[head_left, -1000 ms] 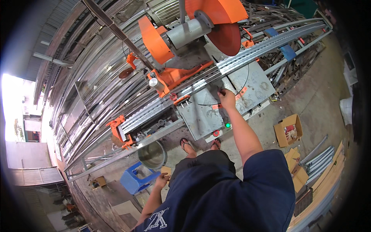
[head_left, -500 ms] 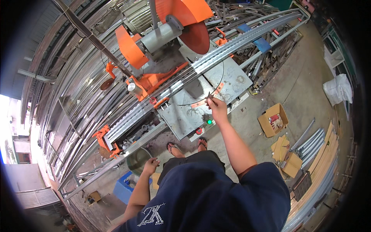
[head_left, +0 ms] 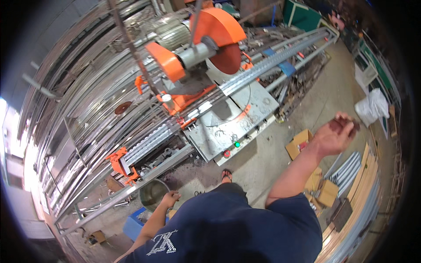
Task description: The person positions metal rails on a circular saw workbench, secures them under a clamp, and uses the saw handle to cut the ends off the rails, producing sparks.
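One carton [head_left: 291, 151] left of curled right hand [head_left: 332, 137], grasp unclear; left hand [head_left: 169, 199] loosely uncurled, empty.

Right hand [head_left: 332, 138]: blurred; grip unclear.
Red disc [head_left: 227, 60]: upper part hidden by orange guard [head_left: 221, 26].
Blue stool [head_left: 133, 226]: partly hidden.
Shirt [head_left: 219, 223]: cut off at lower edge.

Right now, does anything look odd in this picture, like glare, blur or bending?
Head view: long metal bars bow toward the rim, and the corners go black; head view: the far left edge is washed out white; head view: the silver rail catches bright light; head view: the right hand looks slightly soft, perhaps from motion.
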The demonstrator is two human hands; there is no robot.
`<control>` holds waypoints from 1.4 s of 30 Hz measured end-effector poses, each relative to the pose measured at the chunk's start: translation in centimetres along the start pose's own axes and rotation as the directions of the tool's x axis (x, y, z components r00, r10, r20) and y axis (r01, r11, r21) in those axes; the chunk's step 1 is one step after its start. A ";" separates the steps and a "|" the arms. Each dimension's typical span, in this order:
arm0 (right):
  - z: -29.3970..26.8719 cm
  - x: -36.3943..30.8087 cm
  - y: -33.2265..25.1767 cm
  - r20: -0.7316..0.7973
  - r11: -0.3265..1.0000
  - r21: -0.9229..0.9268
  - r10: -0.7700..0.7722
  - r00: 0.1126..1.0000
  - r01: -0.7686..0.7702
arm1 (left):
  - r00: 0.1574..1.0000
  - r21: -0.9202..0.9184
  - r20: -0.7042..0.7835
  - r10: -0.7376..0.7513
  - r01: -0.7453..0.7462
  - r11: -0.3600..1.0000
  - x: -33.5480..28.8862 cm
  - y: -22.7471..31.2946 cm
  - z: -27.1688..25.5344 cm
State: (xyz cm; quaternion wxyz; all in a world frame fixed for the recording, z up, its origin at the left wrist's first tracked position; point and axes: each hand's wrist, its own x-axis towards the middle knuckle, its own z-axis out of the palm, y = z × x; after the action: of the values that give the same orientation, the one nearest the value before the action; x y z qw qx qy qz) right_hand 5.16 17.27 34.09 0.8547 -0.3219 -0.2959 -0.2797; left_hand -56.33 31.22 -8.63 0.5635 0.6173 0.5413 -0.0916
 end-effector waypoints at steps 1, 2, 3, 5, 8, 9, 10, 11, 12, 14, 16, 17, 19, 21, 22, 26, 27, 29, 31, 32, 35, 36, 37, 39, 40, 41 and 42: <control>1.9 -1.4 0.7 0.009 0.999 0.034 -0.009 1.000 0.009 | 1.000 0.045 -0.013 0.000 0.001 0.999 -0.2 -0.7 -0.9; 4.4 -3.5 2.3 0.047 0.998 -0.020 0.056 0.997 -0.055 | 1.000 0.056 -0.018 -0.012 0.013 0.998 0.6 -0.4 -1.7; 6.9 -7.7 5.7 0.151 0.955 -0.209 0.244 0.958 -0.210 | 0.999 0.073 0.000 -0.046 0.046 0.996 0.2 -1.4 -1.7; 10.0 -21.1 12.1 0.381 0.639 -0.672 0.732 0.565 -0.374 | 0.991 0.138 0.043 -0.123 0.116 0.984 -0.9 -3.8 -2.9; 13.4 -37.6 6.2 0.501 0.473 -0.703 0.860 0.102 -0.531 | 0.975 -0.118 -0.192 -0.116 0.094 0.988 -2.6 -9.2 -2.6; 13.1 -39.4 4.2 0.526 0.461 -0.724 0.850 0.022 -0.512 | 0.962 -0.330 -0.228 -0.150 0.069 0.941 -3.9 -11.2 -1.6; 12.6 -41.2 2.1 0.548 0.453 -0.741 0.835 -0.057 -0.495 | 0.944 -0.523 -0.269 -0.190 0.023 0.852 -4.8 -12.8 -1.1; 12.2 -42.5 0.3 0.567 0.450 -0.755 0.813 -0.130 -0.477 | 0.925 -0.685 -0.301 -0.233 -0.040 0.727 -5.4 -14.1 -0.6; 11.6 -43.5 -1.3 0.574 0.443 -0.771 0.794 -0.199 -0.457 | 0.929 -0.766 -0.247 -0.274 -0.013 0.643 -5.9 -16.3 0.2; 9.7 -44.0 -1.7 0.536 0.408 -0.799 0.816 -0.216 -0.442 | 0.922 -0.694 -0.193 -0.336 0.114 0.711 -8.2 -20.0 2.2; 7.8 -42.4 -1.8 0.457 0.371 -0.858 0.867 -0.199 -0.355 | 0.898 -0.526 -0.155 -0.411 0.277 0.804 -12.3 -20.1 4.3; 7.2 -41.6 -1.0 0.471 0.411 -0.860 0.867 -0.162 -0.303 | 0.898 -0.557 -0.067 -0.434 0.327 0.763 -13.0 -22.3 5.3; 7.2 -38.4 -0.7 0.520 0.502 -0.824 0.854 0.002 -0.263 | 0.886 -0.606 0.102 -0.453 0.416 0.678 -12.1 -29.7 8.3; 7.9 -33.9 -0.5 0.442 0.439 -0.864 0.896 0.047 -0.247 | 0.913 -0.674 0.114 -0.392 0.361 0.645 -12.2 -30.7 7.9; 6.9 -32.1 1.0 0.462 0.481 -0.837 0.876 0.134 -0.262 | 0.927 -0.702 0.122 -0.355 0.333 0.629 -11.9 -30.5 7.6; 6.1 -27.0 3.3 0.369 0.387 -0.834 0.921 0.123 -0.393 | 0.925 -0.727 0.054 -0.375 0.294 0.620 -10.1 -28.3 7.6; 5.9 -27.3 4.4 0.380 0.391 -0.839 0.919 0.106 -0.378 | 0.883 -0.657 -0.052 -0.466 0.322 0.682 -8.6 -26.9 7.2; 4.6 -28.6 8.1 0.452 0.460 -0.873 0.888 0.084 -0.162 | 0.891 -0.722 -0.189 -0.413 0.159 0.674 -7.9 -23.9 6.6; 1.4 -32.4 13.4 0.584 0.565 -0.794 0.812 0.021 0.226 | 0.900 -0.829 -0.209 -0.383 0.044 0.557 -7.5 -21.4 6.2; -1.3 -33.4 17.0 0.559 0.504 -0.732 0.829 -0.018 0.459 | 0.905 -0.794 -0.216 -0.366 0.055 0.606 -7.2 -19.3 6.1; -8.4 -34.7 23.6 0.487 0.469 -0.763 0.870 -0.081 0.445 | 0.902 -0.706 -0.304 -0.308 0.004 0.708 -8.4 -12.2 5.8; -7.7 -36.2 24.3 0.512 0.499 -0.673 0.847 -0.142 0.546 | 0.869 -0.709 -0.367 -0.333 -0.029 0.705 -9.8 -12.0 5.8; -7.3 -36.8 24.8 0.389 0.370 -0.812 0.920 -0.054 0.451 | 0.846 -0.706 -0.409 -0.343 -0.054 0.706 -10.6 -11.3 6.8; -8.2 -36.3 27.8 0.455 0.406 -0.820 0.890 0.031 0.403 | 0.825 -0.700 -0.442 -0.352 -0.072 0.711 -9.7 -8.8 9.2; -7.3 -37.0 27.9 0.476 0.383 -0.807 0.873 0.109 0.450 | 0.813 -0.696 -0.439 -0.383 -0.038 0.717 -10.4 -9.9 11.5; -6.2 -37.7 26.7 0.481 0.344 -0.800 0.857 0.185 0.492 | 0.797 -0.695 -0.433 -0.421 0.002 0.719 -11.3 -11.1 13.8; -4.5 -40.4 25.6 0.511 0.412 -0.783 0.853 0.105 0.465 | 0.804 -0.187 -0.589 -0.074 -0.047 0.981 -13.3 -17.9 19.1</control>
State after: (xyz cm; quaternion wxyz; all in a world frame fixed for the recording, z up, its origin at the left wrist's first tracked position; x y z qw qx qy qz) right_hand -3.22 41.98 -6.25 0.1562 -0.8442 -0.5094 0.0587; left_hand -65.96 4.59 -16.30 0.4222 0.5536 0.7010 0.1547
